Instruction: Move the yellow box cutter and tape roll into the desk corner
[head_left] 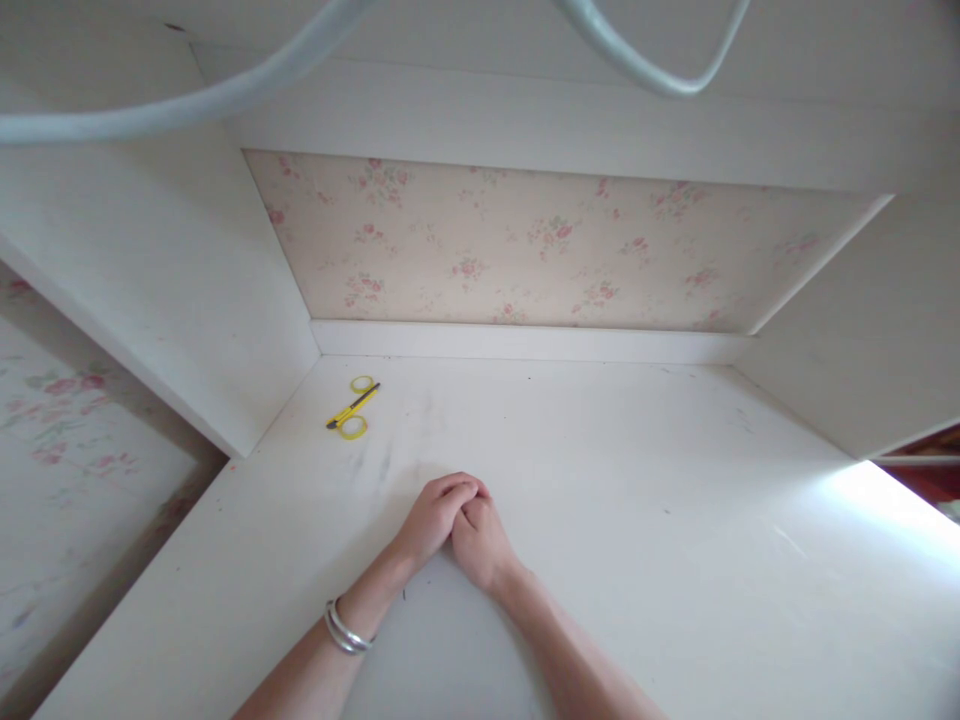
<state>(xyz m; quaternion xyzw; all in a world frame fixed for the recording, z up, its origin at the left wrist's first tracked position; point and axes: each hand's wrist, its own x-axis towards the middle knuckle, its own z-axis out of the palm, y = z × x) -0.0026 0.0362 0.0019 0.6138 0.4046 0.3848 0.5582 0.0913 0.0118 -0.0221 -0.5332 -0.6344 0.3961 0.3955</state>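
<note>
Hands clasped: left hand over right hand | scissors well apart, back-left corner

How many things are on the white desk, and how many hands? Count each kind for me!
Yellow scissors: 1
Hands, left hand clasped with right hand: 2
Silver bracelets on the left wrist: 2, as far as shows
Total: 5

We look into a white alcove: the worktop runs back to a wall of pale floral wallpaper, boxed by white side panels and a white shelf edge above. Bright light falls on the worktop's right edge, and more floral wallpaper shows at far left.
</note>
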